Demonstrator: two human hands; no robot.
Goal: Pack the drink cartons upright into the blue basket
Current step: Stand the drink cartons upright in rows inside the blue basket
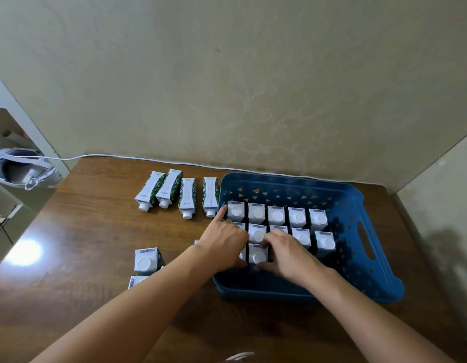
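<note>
The blue basket (358, 205) stands on the right half of the wooden table. Several white-capped drink cartons stand upright inside it in rows, among them the back row (277, 214). My left hand (223, 243) reaches over the basket's left wall, index finger stretched along the rim, and covers a front-row carton (242, 254) that its thumb curls round. My right hand (286, 254) grips the neighbouring front-row carton (258, 255), fingers on its right side and thumb at its near side. Several green-and-white cartons (187, 196) lie flat left of the basket.
Two upright cartons (145, 260) stand on the table at the left, one partly hidden under my left forearm. A white cable (148, 159) runs along the table's back edge by the wall. A white device (20, 171) sits off the table's left corner.
</note>
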